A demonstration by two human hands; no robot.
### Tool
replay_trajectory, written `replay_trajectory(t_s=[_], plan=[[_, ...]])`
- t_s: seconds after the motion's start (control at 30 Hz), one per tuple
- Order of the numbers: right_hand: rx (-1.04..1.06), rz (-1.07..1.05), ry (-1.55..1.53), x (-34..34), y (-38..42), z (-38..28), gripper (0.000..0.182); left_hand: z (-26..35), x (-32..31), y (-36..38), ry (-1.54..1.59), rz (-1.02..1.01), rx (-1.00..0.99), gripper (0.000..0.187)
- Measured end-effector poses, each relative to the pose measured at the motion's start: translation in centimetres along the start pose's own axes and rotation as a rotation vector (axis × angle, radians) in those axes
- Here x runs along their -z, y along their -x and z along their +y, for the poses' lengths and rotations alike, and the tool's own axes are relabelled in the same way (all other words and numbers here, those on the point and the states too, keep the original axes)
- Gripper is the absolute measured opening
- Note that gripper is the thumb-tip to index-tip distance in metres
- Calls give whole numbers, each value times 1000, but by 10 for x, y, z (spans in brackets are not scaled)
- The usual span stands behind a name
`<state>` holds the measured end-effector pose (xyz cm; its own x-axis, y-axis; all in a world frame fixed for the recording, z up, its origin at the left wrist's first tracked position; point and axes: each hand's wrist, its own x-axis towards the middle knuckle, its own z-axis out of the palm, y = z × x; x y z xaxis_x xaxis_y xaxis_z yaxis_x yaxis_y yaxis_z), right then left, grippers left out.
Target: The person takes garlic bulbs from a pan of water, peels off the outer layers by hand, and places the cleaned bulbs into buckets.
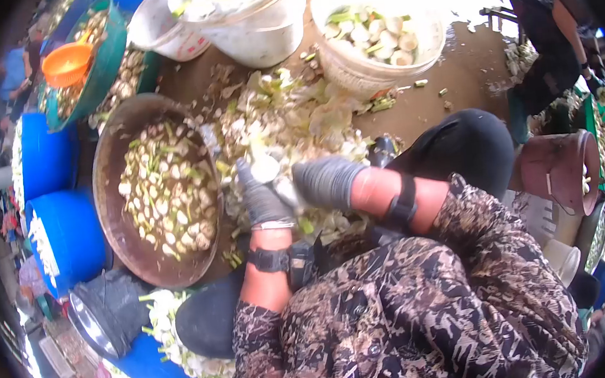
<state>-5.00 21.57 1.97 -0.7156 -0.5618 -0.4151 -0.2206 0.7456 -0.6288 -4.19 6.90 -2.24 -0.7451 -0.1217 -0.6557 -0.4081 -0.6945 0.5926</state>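
Both my hands wear grey gloves and meet over a heap of pale leafy peelings (296, 110). My left hand (266, 199) is closed around a whitish round vegetable piece (265, 168), which shows above the fingers. Close on its right, my right hand (327, 181) is curled with the knuckles up; a blurred pale shape lies between the two hands, and what the right fingers hold is hidden. To the left of my hands stands a wide brown bowl (106, 184) with many small cut white and green pieces (169, 190).
White buckets (253, 38) and a larger white tub (372, 75) with cut pieces stand ahead. Blue tubs (77, 241) line the left, near a green basin (108, 69) with an orange strainer (67, 64). A pinkish bucket (553, 171) and another person (545, 38) are at right.
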Motion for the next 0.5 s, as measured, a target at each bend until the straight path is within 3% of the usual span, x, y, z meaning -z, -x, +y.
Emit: replay_trajectory(t_s=[0.03, 0.07, 0.17, 0.27, 0.3, 0.33, 0.4, 0.43, 0.47, 0.5], plan=[[-31, -116, -7, 6, 10, -9, 22, 4, 10, -11, -33, -30, 61, 61], [112, -178, 111, -18, 5, 15, 21, 3, -4, -13, -38, 48, -7, 59], [92, -236, 183, -34, 2, 28, 24, 6, -27, -21, -108, 28, 29, 50], [71, -147, 154, -27, -2, 33, 24, 2, -81, -45, -79, -405, 114, 42], [161, -171, 57, -12, -1, 25, 26, 1, -108, -45, -93, -566, 106, 46], [162, -58, -146, -12, 6, 30, 27, 4, -137, -38, -17, -664, 143, 42], [173, -45, -50, -21, -8, 40, 30, -19, -155, -78, -456, -714, -364, 40], [183, -2, 8, -25, -13, 42, 34, -15, -165, -74, -668, -515, -545, 38], [189, -7, 173, -18, -8, 37, 32, 10, -164, -40, -346, -556, -139, 35], [12, -107, 200, -3, -11, 14, 28, 16, -151, -48, -362, -537, -205, 33]])
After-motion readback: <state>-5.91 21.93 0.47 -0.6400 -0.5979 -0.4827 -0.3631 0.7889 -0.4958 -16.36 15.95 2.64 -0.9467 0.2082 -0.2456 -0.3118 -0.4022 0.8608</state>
